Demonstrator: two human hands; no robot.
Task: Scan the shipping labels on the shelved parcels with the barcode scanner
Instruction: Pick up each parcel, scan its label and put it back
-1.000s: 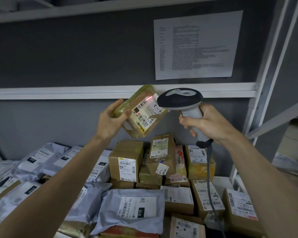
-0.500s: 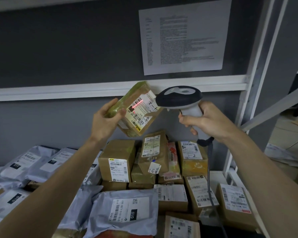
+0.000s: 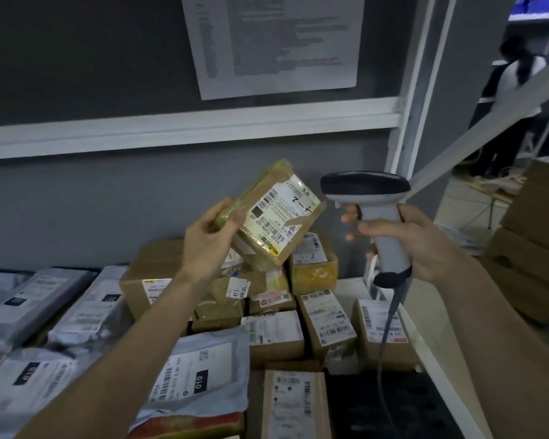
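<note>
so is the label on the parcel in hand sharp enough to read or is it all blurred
Head view: the held parcel in the left hand is fairly sharp, barcodes and handwritten marks legible; the shelf parcels below and the wall sheet are smeared; lighting is dim; straight rails bow from wide-angle distortion.

A big white sheet of paper (image 3: 274,42) with small print is stuck on the dark grey wall (image 3: 76,52). Its words are too blurry to read. A white bar (image 3: 187,129) runs across the wall under the paper. On the right, more brown boxes (image 3: 533,229) are stacked up. Far off in the top right corner, a person (image 3: 517,77) stands with their back turned.
</note>
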